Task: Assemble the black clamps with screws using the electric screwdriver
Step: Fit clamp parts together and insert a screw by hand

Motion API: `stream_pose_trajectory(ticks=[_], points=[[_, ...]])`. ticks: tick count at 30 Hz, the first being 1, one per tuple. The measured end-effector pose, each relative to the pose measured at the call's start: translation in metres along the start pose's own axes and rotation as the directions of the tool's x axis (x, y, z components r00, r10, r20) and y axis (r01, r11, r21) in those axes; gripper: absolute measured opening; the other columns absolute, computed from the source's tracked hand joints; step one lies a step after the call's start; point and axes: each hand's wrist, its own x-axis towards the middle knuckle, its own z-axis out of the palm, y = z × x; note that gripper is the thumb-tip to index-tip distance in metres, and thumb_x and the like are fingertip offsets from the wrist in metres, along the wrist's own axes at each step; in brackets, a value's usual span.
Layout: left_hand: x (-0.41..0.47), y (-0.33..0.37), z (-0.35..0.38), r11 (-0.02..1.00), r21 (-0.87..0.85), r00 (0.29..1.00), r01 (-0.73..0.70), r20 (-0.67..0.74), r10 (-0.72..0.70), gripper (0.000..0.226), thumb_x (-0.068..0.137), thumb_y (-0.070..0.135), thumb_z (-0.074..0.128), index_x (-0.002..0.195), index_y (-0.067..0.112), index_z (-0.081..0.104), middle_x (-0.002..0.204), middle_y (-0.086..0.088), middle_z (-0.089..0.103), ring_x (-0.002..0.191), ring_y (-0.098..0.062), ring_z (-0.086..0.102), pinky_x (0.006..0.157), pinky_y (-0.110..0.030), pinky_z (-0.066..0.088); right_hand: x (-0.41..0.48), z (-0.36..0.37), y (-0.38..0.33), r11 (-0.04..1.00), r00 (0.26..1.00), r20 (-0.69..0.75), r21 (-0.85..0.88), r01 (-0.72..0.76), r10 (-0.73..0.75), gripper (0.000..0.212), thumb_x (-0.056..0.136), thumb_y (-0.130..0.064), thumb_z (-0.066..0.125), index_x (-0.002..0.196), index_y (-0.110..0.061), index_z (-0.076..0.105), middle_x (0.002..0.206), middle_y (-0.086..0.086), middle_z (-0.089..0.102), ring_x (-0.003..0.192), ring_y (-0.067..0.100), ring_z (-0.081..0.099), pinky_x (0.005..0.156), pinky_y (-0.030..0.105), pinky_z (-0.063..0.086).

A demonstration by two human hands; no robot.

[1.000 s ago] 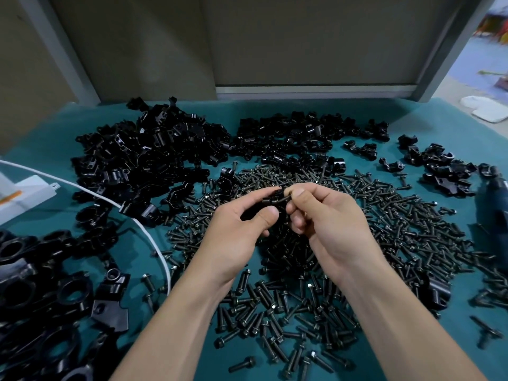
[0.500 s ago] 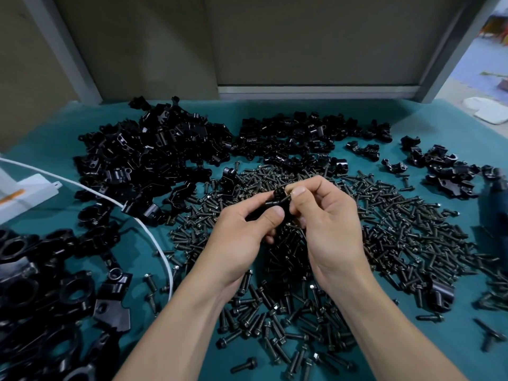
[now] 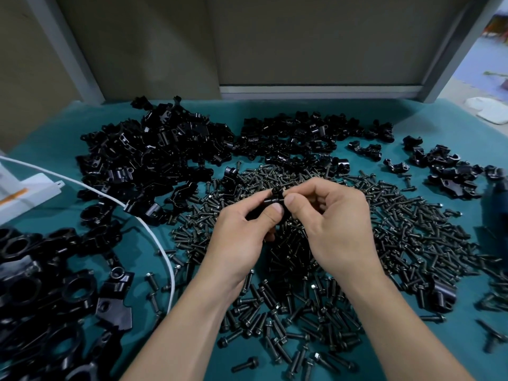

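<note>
Over the middle of the table my left hand [image 3: 242, 237] grips a small black clamp [image 3: 270, 202] between thumb and fingers. My right hand [image 3: 332, 224] pinches a black screw [image 3: 277, 191] at the top of that clamp, its head poking up above my fingertips. Most of the clamp is hidden by my fingers. A wide heap of loose black screws [image 3: 384, 237] covers the teal mat below both hands. The electric screwdriver [image 3: 497, 204] shows only as a blurred dark blue shape at the right edge.
Piles of black clamp parts lie at the back left [image 3: 154, 160], back middle [image 3: 297, 138] and far right [image 3: 445, 169]. Bigger black clamp bodies [image 3: 41, 292] fill the near left. A white cable [image 3: 154, 237] runs from a white box [image 3: 24, 196] across the teal mat [image 3: 55, 215].
Both hands have drifted slightly away from me with the clamp. My right thumb and fingers have shifted on the screw, whose head now stands up above the clamp.
</note>
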Motion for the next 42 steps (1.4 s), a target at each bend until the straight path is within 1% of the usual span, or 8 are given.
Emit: stream_pose_trajectory(ticks=[5,12,20,25,37,40,41,42], points=[[-0.004,0.000,0.004,0.998,0.035,0.997,-0.055,-0.045,0.056,0.025,0.094,0.035,0.076,0.112,0.052,0.072,0.117,0.012,0.078,0.084,0.006,0.069,0.078,-0.018,0.055,-0.001,-0.002,-0.001,0.999,1.000,0.003,-0.049,-0.023,0.023,0.020,0.097,-0.024,0.071,0.078,-0.028,0.071,0.070,-0.003,0.068,0.063,0.016,0.061,0.063,0.038,0.052],[-0.003,-0.001,0.007,0.987,0.144,0.993,-0.070,-0.082,0.083,0.027,0.090,0.042,0.077,0.113,0.053,0.068,0.111,0.016,0.079,0.099,0.003,0.073,0.097,-0.034,0.058,-0.002,-0.002,-0.004,0.984,0.992,-0.126,-0.179,0.003,-0.026,0.023,0.089,-0.036,0.078,0.069,-0.031,0.070,0.065,-0.017,0.068,0.055,0.009,0.063,0.052,0.027,0.052],[-0.003,0.002,0.001,0.959,0.269,0.986,-0.085,-0.112,0.119,0.039,0.092,0.044,0.075,0.130,0.041,0.067,0.086,0.013,0.077,0.065,0.000,0.067,0.070,-0.019,0.050,0.002,-0.006,0.002,0.997,0.997,0.039,-0.056,-0.061,0.064,0.017,0.091,-0.015,0.078,0.084,-0.030,0.076,0.075,-0.013,0.074,0.069,0.007,0.070,0.066,0.029,0.060],[-0.006,0.003,0.003,0.946,0.297,0.978,-0.130,-0.119,0.171,0.037,0.094,0.043,0.074,0.129,0.044,0.066,0.125,0.003,0.076,0.104,-0.020,0.073,0.095,-0.034,0.058,0.001,-0.001,0.000,0.995,0.998,0.058,-0.104,-0.002,0.008,0.019,0.096,-0.017,0.072,0.081,-0.029,0.071,0.074,-0.004,0.071,0.065,0.021,0.066,0.063,0.041,0.055],[-0.003,0.003,-0.004,0.863,0.463,0.963,-0.199,-0.068,0.259,0.037,0.094,0.033,0.077,0.131,0.035,0.070,0.100,0.047,0.059,0.102,0.030,0.054,0.086,0.003,0.040,0.006,-0.010,0.000,0.986,0.979,0.184,-0.157,-0.054,0.083,0.024,0.099,-0.030,0.067,0.075,-0.025,0.066,0.059,-0.009,0.065,0.049,0.003,0.054,0.048,0.019,0.043],[-0.004,0.003,0.000,0.874,0.461,0.971,-0.154,-0.093,0.220,0.039,0.093,0.037,0.077,0.132,0.037,0.070,0.112,0.006,0.076,0.107,0.001,0.039,0.084,-0.027,0.057,0.005,-0.012,0.002,0.986,0.977,0.207,-0.166,-0.009,0.044,0.017,0.097,-0.019,0.069,0.083,-0.028,0.066,0.065,-0.006,0.068,0.057,0.011,0.061,0.057,0.027,0.051],[-0.004,0.002,0.001,0.887,0.440,0.973,-0.142,-0.102,0.206,0.039,0.093,0.037,0.077,0.131,0.038,0.070,0.113,-0.003,0.078,0.063,0.000,0.057,0.083,-0.029,0.057,0.004,-0.012,0.003,0.986,0.980,0.195,-0.164,-0.006,0.039,0.018,0.097,-0.018,0.069,0.083,-0.028,0.066,0.065,-0.006,0.067,0.056,0.012,0.059,0.057,0.030,0.051],[-0.005,0.002,0.002,0.900,0.411,0.973,-0.143,-0.107,0.203,0.038,0.093,0.036,0.077,0.129,0.041,0.069,0.116,-0.001,0.078,0.092,-0.010,0.074,0.087,-0.028,0.057,0.004,-0.011,0.004,0.988,0.982,0.183,-0.157,-0.011,0.040,0.019,0.097,-0.017,0.068,0.082,-0.027,0.066,0.065,-0.005,0.066,0.054,0.012,0.056,0.056,0.031,0.049]])
